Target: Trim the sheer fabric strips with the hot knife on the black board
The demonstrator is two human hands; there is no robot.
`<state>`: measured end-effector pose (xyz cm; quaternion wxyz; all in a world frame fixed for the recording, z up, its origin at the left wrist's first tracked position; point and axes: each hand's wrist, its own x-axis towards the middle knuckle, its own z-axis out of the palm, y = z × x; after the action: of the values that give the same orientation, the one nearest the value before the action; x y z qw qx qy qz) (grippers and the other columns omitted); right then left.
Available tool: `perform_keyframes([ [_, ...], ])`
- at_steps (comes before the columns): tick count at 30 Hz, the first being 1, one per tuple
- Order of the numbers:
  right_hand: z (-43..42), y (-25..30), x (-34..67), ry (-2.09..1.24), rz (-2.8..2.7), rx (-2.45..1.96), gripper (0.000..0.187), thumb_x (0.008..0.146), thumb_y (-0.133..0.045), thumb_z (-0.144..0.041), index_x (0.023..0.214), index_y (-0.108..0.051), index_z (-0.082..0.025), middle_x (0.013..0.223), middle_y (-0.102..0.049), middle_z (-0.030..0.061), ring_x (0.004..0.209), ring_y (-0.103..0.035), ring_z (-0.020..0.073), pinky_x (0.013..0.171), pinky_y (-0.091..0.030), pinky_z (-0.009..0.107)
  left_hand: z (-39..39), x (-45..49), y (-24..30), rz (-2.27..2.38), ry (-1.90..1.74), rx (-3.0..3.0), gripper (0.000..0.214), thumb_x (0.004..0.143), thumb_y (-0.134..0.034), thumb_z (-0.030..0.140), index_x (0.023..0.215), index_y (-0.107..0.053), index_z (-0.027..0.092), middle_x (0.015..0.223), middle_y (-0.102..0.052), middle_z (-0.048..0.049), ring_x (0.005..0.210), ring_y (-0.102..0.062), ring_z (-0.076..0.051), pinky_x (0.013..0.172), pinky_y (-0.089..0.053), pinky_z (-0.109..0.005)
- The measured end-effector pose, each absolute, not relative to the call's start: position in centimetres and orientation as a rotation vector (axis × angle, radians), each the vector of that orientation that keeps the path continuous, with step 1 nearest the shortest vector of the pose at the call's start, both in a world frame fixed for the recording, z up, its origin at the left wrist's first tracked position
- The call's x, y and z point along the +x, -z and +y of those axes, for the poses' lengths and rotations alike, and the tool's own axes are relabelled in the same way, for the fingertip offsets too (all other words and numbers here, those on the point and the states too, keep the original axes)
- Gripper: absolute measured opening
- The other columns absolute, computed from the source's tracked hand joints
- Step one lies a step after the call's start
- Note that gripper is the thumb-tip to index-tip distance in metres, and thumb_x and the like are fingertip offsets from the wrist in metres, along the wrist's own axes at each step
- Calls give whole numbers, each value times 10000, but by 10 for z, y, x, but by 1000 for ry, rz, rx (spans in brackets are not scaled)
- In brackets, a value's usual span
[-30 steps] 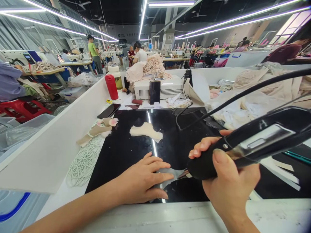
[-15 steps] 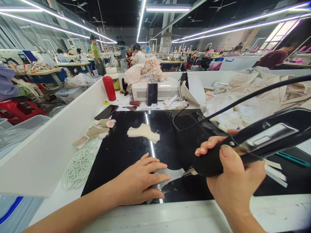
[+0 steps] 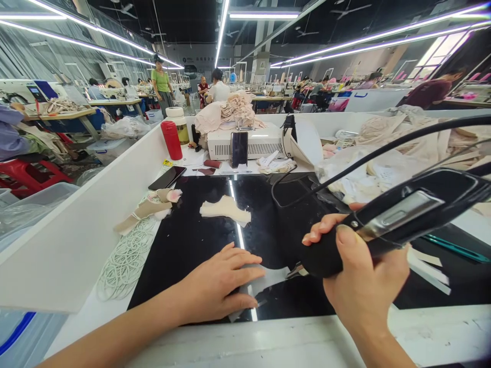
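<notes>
My left hand [image 3: 226, 283] lies with its fingers spread over a thin, translucent whitish piece of sheet material [image 3: 274, 277] on the black work mat [image 3: 184, 255]. Part of that piece is hidden beneath the fingers. My right hand [image 3: 360, 271] is wrapped around a black corded hand-held power tool [image 3: 402, 212]. Its narrow metal tip points left and meets the right end of the thin piece; whether it touches or sits just above cannot be told. Farther back on the mat lies a cream-coloured shaped fabric piece [image 3: 226, 209].
Pale cord [image 3: 128, 260] is heaped at the left, below a dark phone [image 3: 168, 177]. A red bottle [image 3: 172, 140] stands behind. A white machine box [image 3: 245, 140] carries piled fabric. On the right are plastic bags [image 3: 356, 171], pale strips [image 3: 429, 271] and a teal tool [image 3: 456, 248].
My right hand and the power tool have shifted slightly left. My left hand stays nearly in place over the thin piece. In the background, a person in green has turned.
</notes>
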<state>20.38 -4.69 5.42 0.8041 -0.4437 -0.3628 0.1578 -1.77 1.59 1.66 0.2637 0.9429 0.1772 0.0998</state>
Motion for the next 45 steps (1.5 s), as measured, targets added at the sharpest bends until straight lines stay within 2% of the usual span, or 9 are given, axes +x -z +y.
perform_keyframes([
  [8,-51,-55,216,-267,-928,-1028,396,919,-811,-469,1206,-604,-291,923,-691,-24,723,-675,194,724,-608,386,18,-13,-2,810,-492,2495,295,1020,-700,238,1311,-677,195,1529,-587,-131,1461,-523,-304,1233,-469,-518],
  [13,-61,-62,231,-26,-956,-1353,425,987,-684,-586,1292,-668,-290,1123,-686,60,1010,-671,307,917,-539,487,19,-13,-4,791,-500,2426,117,991,-705,166,1091,-678,219,1469,-630,-90,1426,-551,-275,1201,-483,-467],
  [16,-67,-59,232,282,-898,-1266,488,987,-722,-503,1428,-632,-315,1193,-639,80,1056,-639,301,935,-513,464,18,-14,-5,783,-532,2345,79,987,-673,143,987,-657,220,1444,-649,-79,1410,-560,-262,1187,-473,-441],
  [18,-71,-50,229,355,-1012,-1201,313,1002,-712,-417,1297,-696,-313,1075,-670,57,946,-667,265,875,-538,425,18,-15,-4,766,-573,2272,89,987,-638,143,949,-646,222,1404,-674,-67,1367,-586,-246,1166,-471,-417],
  [24,-61,-7,213,91,-1851,-1232,281,1078,-565,-314,1352,-625,-308,1241,-763,47,1114,-743,252,935,-615,392,22,-14,-8,773,-649,1934,24,927,-646,219,946,-658,211,1144,-755,-37,1088,-678,-219,1022,-489,-359],
  [27,-51,4,207,-130,-1882,-1293,141,1094,-543,-330,1161,-664,-302,1057,-765,18,966,-757,215,826,-632,318,28,-16,-12,791,-645,1843,134,939,-613,327,935,-623,194,912,-711,-15,849,-655,-174,824,-511,-301],
  [32,-27,-3,197,-226,-1835,-1319,268,1124,-479,-345,915,-627,-270,800,-667,-32,683,-676,156,635,-562,235,52,-17,-18,847,-664,1780,251,934,-574,444,923,-525,199,764,-647,8,642,-582,-126,638,-462,-246],
  [37,14,-8,189,-95,-1821,-1360,252,1119,-492,-335,979,-688,-260,904,-708,-1,791,-703,176,699,-555,264,97,-13,-33,959,-771,1877,262,951,-572,428,1085,-557,202,773,-603,38,615,-565,-129,605,-460,-251],
  [45,69,6,181,266,-1925,-1566,153,1064,-666,-270,946,-694,-177,850,-671,-9,799,-662,185,806,-556,365,145,-6,-33,1164,-747,2280,126,1006,-646,280,1098,-642,194,887,-668,16,788,-626,-161,813,-523,-326],
])
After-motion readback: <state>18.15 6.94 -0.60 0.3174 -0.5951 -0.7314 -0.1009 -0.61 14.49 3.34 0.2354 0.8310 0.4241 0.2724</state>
